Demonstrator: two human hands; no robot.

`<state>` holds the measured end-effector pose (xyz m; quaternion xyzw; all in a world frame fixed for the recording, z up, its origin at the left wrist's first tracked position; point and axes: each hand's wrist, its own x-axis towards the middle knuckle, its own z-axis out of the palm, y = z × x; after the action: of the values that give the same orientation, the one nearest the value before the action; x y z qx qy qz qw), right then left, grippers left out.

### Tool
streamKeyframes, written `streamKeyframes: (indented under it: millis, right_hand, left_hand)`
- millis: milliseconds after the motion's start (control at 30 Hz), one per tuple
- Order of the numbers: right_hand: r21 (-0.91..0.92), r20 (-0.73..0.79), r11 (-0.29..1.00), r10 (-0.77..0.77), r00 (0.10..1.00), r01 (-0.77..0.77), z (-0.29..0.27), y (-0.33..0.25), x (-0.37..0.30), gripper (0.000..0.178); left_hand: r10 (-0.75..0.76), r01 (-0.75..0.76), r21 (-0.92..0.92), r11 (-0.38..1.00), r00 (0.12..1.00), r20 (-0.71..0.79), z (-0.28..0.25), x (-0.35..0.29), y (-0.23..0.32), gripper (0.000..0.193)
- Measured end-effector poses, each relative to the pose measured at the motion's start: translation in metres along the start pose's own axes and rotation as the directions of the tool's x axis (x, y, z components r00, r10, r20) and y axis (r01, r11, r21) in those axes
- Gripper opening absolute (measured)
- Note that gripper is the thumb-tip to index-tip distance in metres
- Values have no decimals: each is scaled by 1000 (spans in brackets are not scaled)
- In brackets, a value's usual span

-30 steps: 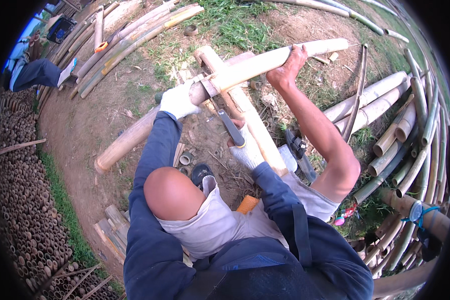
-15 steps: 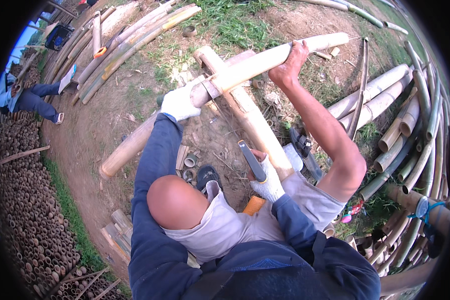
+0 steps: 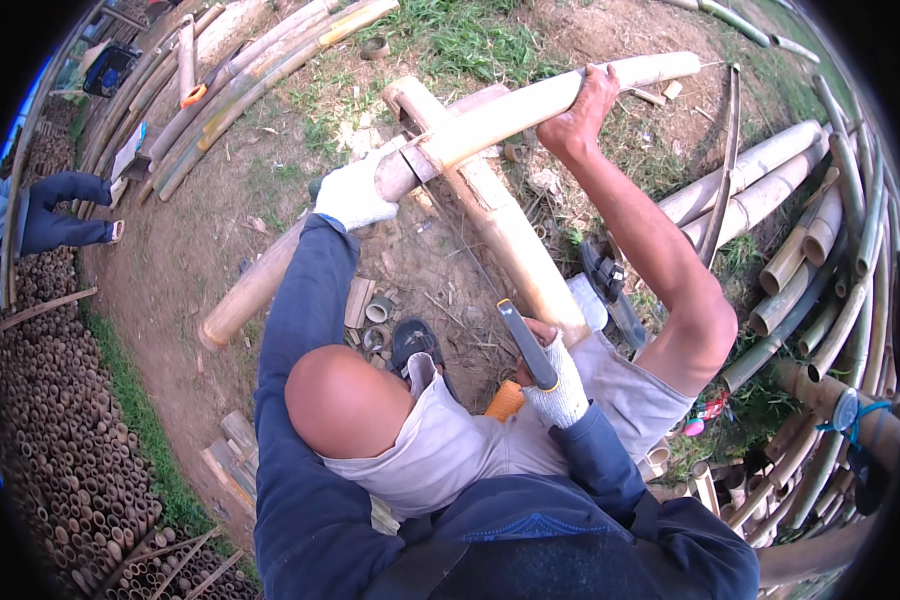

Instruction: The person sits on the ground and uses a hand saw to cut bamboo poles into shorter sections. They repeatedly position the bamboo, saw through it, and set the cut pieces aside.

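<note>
My left hand (image 3: pixel 354 194), in a white knitted glove, grips a pale bamboo pole (image 3: pixel 515 118) close to its near-left end. My bare right foot (image 3: pixel 577 115) presses on the pole further along. In my gloved right hand (image 3: pixel 558 385), by my lap, is the grey and yellow handle of a handsaw (image 3: pixel 526 345). Its thin blade stretches up and left to a cut in the pole, just right of my left glove. Under the pole, a thicker bamboo log (image 3: pixel 510 240) runs crosswise as a rest. How deep the cut goes is hidden.
Another bamboo length (image 3: pixel 245 295) slants away at the left, partly behind my left arm. Bamboo poles (image 3: pixel 755 200) are stacked at the right, and short cut pieces (image 3: pixel 70 430) fill the lower left. An orange object (image 3: pixel 508 400) lies by my lap. A person (image 3: pixel 65 215) is at the far left.
My right hand has drawn the saw back toward my body and slightly right, so more blade shows below the pole. My left hand and foot keep their hold. The person at left has shifted.
</note>
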<state>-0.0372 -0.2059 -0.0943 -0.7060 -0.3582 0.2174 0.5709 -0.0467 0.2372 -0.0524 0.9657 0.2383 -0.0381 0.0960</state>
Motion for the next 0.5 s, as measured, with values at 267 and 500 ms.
streamKeyframes:
  millis: [267, 500]
  right_hand:
    - [101, 95, 986, 125, 988, -134, 71, 29, 157, 65]
    - [11, 7, 999, 45, 999, -45, 13, -3, 16, 67]
  left_hand:
    - [-83, 85, -24, 996, 995, 62, -2, -2, 14, 85]
    - [-22, 17, -96, 995, 999, -49, 7, -5, 3, 93]
